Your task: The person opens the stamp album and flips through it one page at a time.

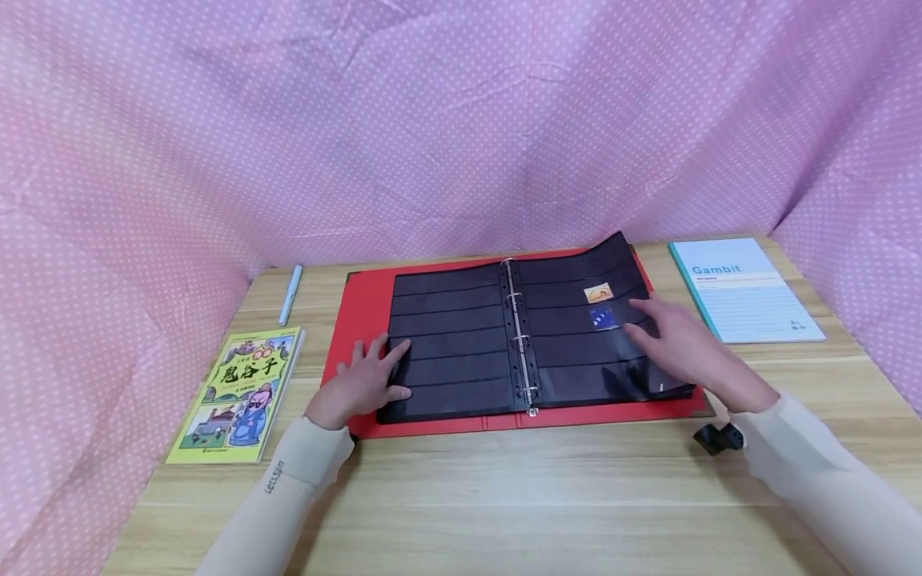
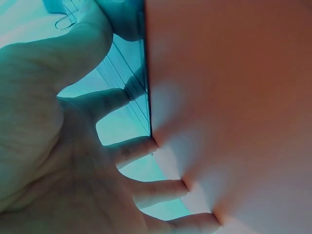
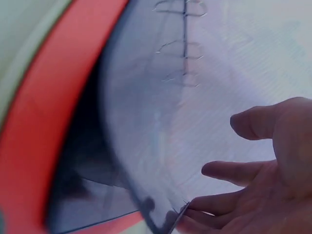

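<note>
Red binder [image 1: 363,308] open at frame center, metal rings [image 1: 520,340] down the middle. Left hand [image 1: 363,382]: fingers spread, at the lower left of the binder; thumb and index over the edge of the left black page [image 1: 450,344], other fingers over red cover. Right hand [image 1: 684,344]: thumb and index apart, lower fingers touching the edge of the right black page [image 1: 569,352] in the right wrist view; can't tell if they pinch it. That page bows up, top right corner raised. Two small cards in its pockets, right of center: orange-and-white card [image 1: 598,294] above, dark blue card [image 1: 603,318] just below. Yellow book [image 1: 234,396] lower left, light blue pen [image 1: 290,294] above it, Gambit notebook [image 1: 752,300] at right. All on wood table [image 1: 504,504]; pink dotted cloth [image 1: 432,144] behind.
</note>
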`<state>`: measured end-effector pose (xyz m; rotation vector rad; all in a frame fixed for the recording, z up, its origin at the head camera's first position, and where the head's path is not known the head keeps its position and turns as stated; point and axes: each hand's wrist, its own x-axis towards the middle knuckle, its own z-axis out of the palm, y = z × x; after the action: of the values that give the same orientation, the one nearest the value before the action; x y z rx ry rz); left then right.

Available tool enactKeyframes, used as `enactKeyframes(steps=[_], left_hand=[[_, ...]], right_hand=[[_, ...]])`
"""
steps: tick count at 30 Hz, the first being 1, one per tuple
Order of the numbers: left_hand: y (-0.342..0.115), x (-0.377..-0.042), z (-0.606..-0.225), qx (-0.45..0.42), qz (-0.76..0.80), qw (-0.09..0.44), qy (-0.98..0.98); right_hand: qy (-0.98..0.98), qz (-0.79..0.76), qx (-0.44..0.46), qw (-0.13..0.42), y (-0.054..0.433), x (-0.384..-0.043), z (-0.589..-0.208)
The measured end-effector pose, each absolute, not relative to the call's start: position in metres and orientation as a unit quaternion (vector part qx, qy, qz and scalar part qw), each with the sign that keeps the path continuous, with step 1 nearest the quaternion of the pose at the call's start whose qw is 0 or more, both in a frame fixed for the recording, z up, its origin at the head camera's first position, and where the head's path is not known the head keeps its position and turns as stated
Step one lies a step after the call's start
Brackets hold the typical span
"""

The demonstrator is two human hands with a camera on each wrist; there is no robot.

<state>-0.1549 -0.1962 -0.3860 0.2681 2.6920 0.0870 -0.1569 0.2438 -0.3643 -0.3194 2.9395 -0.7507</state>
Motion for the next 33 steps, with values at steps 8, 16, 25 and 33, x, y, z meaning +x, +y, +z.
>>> enactKeyframes(steps=[8, 16, 25, 33], left_hand=[[-0.195, -0.155, -0.386, 0.09, 0.033, 0.222, 0.97], [-0.196, -0.154, -0.386, 0.093, 0.031, 0.215, 0.972], [-0.196, -0.154, -0.386, 0.095, 0.033, 0.219, 0.971], [-0.196, -0.154, -0.386, 0.097, 0.031, 0.217, 0.971]], right_hand=[[0.935, -0.269, -0.23, 0.029, 0.215, -0.139, -0.337], [0.873, -0.367, -0.318, 0.053, 0.208, -0.137, -0.325], [0.765, -0.473, -0.429, -0.08, 0.212, -0.146, -0.316], [0.749, -0.502, -0.417, -0.109, 0.209, -0.153, -0.314]])
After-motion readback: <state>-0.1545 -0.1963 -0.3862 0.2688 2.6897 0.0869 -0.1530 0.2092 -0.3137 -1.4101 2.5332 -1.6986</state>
